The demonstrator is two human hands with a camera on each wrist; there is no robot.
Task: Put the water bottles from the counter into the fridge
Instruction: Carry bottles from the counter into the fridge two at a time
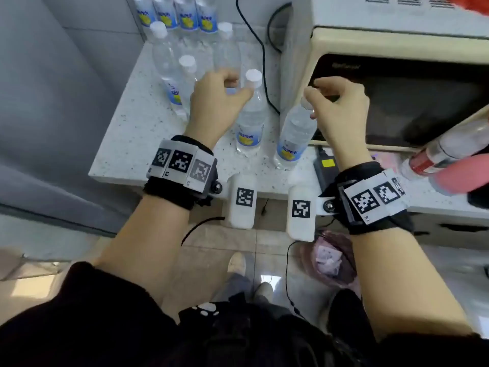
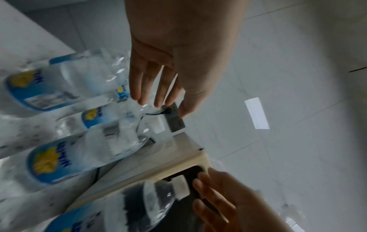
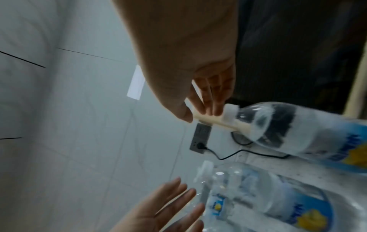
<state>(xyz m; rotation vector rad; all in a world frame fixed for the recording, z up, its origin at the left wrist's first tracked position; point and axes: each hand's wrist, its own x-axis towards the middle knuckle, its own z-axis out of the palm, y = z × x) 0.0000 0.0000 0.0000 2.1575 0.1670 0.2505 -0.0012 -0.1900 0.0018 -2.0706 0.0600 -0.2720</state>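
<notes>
Several clear water bottles with blue and yellow labels and white caps stand on the speckled white counter [image 1: 127, 144]. My left hand [image 1: 238, 87] hovers with loose fingers just left of the cap of one front bottle [image 1: 250, 128]; in the left wrist view its fingers [image 2: 139, 87] are straight and hold nothing. My right hand [image 1: 315, 102] reaches over the bottle [image 1: 293, 136] beside the microwave. Its fingertips [image 3: 215, 109] touch that bottle's cap [image 3: 230, 109], while the thumb stays apart from the cap. The fridge's inside is out of sight.
A cream microwave [image 1: 397, 102] stands at the right, close behind my right hand. A black cable [image 1: 262, 62] runs along its side. A red-labelled bottle [image 1: 434, 157] and a pink one [image 1: 455, 178] lie at the far right. A grey panel [image 1: 53, 102] borders the counter's left.
</notes>
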